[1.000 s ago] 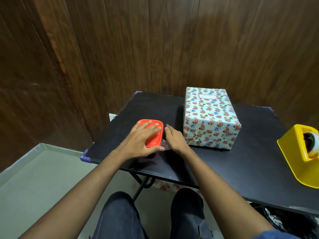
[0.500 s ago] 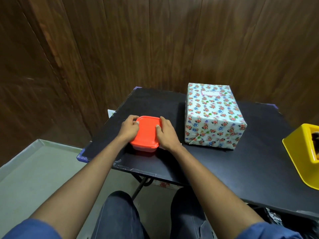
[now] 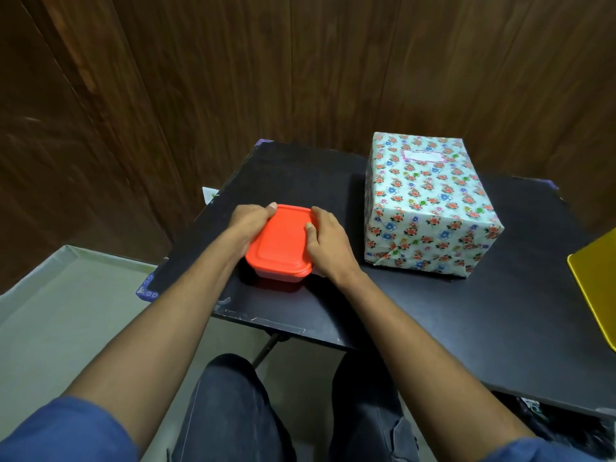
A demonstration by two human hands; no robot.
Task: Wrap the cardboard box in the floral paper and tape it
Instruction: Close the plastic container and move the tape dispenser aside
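since the earlier frame, both hands have been shifted to grip the small red-lidded plastic container (image 3: pixel 279 245), left hand (image 3: pixel 248 225) and right hand (image 3: pixel 325 243) with fingers curled round its sides. at 2 o'clock, the floral-papered cardboard box (image 3: pixel 430 208) sits fully wrapped on the black worktop (image 3: pixel 466 321); little appears left.

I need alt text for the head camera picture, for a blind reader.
Both hands, left and right, grip a small red-lidded plastic container on a black table. A box wrapped in floral paper stands to its right.

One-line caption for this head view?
Both hands grip a red-lidded container beside the floral-wrapped box.
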